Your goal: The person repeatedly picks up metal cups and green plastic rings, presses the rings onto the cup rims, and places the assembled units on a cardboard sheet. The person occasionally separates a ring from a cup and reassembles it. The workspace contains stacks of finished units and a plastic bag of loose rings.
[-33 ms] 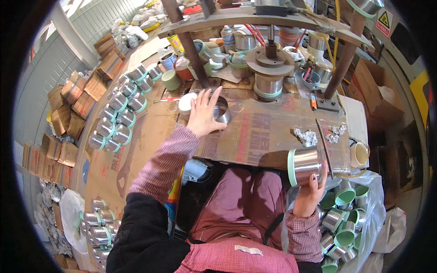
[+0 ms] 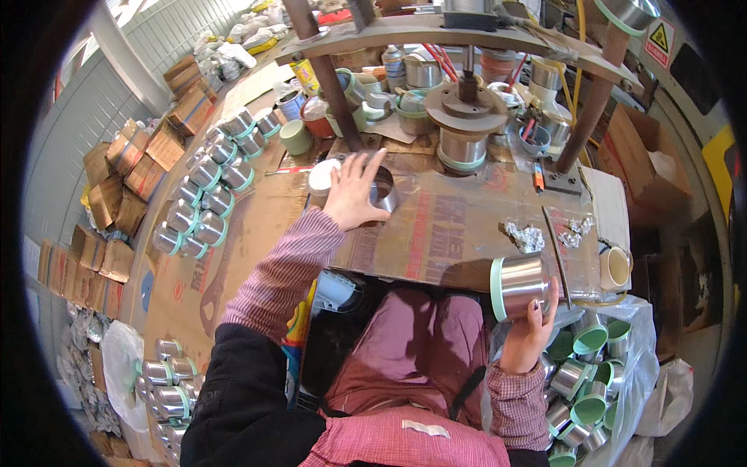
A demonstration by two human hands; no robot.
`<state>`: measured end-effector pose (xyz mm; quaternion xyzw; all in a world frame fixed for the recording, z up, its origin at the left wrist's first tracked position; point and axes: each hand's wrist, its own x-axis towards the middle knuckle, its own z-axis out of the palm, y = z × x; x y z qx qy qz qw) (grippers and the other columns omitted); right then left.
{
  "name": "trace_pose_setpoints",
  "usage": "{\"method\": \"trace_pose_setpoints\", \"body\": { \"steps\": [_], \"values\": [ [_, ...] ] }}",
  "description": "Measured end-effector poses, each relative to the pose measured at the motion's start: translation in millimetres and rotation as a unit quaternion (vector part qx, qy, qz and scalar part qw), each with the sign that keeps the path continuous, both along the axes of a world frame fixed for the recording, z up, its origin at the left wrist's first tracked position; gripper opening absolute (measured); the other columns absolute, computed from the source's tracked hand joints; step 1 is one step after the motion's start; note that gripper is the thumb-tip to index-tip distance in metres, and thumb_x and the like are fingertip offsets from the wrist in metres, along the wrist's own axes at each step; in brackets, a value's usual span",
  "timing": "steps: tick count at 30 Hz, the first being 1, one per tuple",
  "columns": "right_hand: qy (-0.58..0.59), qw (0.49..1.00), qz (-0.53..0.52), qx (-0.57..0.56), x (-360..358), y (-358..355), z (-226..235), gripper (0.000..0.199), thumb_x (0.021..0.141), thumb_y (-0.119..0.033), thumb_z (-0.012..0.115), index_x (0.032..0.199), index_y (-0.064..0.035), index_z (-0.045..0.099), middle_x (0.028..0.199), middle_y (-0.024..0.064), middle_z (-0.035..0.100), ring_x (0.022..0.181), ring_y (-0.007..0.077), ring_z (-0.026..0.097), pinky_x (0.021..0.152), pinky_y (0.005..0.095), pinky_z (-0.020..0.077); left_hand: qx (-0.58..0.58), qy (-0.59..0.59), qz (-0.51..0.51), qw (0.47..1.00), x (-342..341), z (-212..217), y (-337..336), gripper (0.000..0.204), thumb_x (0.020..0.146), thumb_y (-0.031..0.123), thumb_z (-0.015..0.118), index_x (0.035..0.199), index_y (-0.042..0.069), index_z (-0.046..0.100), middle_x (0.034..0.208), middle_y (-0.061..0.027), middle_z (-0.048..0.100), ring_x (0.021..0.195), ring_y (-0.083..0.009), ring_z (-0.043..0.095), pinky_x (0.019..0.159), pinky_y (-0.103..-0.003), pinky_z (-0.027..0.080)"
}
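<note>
Cupped around a steel cup, the person's right hand holds it tipped on its side, mint-green rim toward the left, at the near edge of the cardboard-covered table. From where I stand, the left hand has its fingers and thumb spread wide over an open metal cylinder (whether it actually touches the metal, I can't tell), just beside a white round piece. Beyond them, another green-rimmed cup sits under the round plate of a press. Crumpled foil and a thin rod lie near the held cup, and a clear plastic bag full of similar cups stands at the person's right.
</note>
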<state>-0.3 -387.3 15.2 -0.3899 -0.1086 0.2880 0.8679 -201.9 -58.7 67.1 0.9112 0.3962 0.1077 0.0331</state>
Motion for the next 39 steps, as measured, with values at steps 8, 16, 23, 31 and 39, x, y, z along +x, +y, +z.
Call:
{"method": "trace_pose_setpoints", "body": {
  "steps": [8,16,23,31,39],
  "values": [
    [-0.005,1.0,0.021,-0.021,-13,3,1,0.082,0.089,-0.009,0.073,0.16,-0.006,0.032,0.149,0.0106,0.048,0.133,0.0256,0.051,0.113,0.0398,0.0398,-0.013,-0.079,-0.072,0.994,-9,1,-2,0.121,0.064,0.036,0.087,0.164,0.025,0.02,0.136,-0.021,0.05,0.128,-0.0408,0.049,0.113,-0.058,0.036],
    [-0.004,0.999,0.022,-0.04,-11,5,-3,0.086,0.087,-0.012,0.077,0.16,-0.007,0.032,0.152,0.0109,0.046,0.135,0.0264,0.049,0.115,0.0417,0.038,0.053,-0.099,0.05,0.992,-72,57,52,0.118,0.064,0.03,0.088,0.163,0.025,0.024,0.139,-0.0221,0.051,0.13,-0.0411,0.049,0.113,-0.051,0.04],
    [-0.002,0.999,0.008,-0.053,-24,5,4,0.088,0.085,-0.012,0.077,0.16,-0.007,0.032,0.151,0.0117,0.047,0.136,0.0262,0.049,0.115,0.0405,0.0383,0.033,-0.204,0.004,0.978,-87,36,76,0.113,0.07,0.025,0.086,0.163,0.011,0.023,0.154,-0.0242,0.041,0.144,-0.0386,0.039,0.121,-0.047,0.032],
    [-0.006,0.996,-0.013,-0.084,-20,-37,8,0.094,0.078,-0.001,0.077,0.159,-0.0044,0.03,0.144,0.0137,0.05,0.131,0.0239,0.053,0.109,0.0349,0.0439,-0.113,-0.603,-0.087,0.784,-81,-46,-49,0.021,0.095,0.02,0.063,0.095,0.005,0.049,0.098,-0.0103,0.048,0.095,-0.027,0.045,0.088,-0.042,0.038],
    [-0.139,0.902,-0.29,-0.287,10,-195,-5,0.093,0.077,-0.008,0.082,0.157,-0.007,0.035,0.146,0.0149,0.047,0.13,0.0254,0.051,0.11,0.0377,0.0429,-0.155,-0.44,-0.254,0.847,-36,-94,-159,0.032,0.095,0.014,0.055,0.068,0.004,0.043,0.067,-0.0072,0.043,0.065,-0.0218,0.043,0.062,-0.036,0.037]
  ]
}}
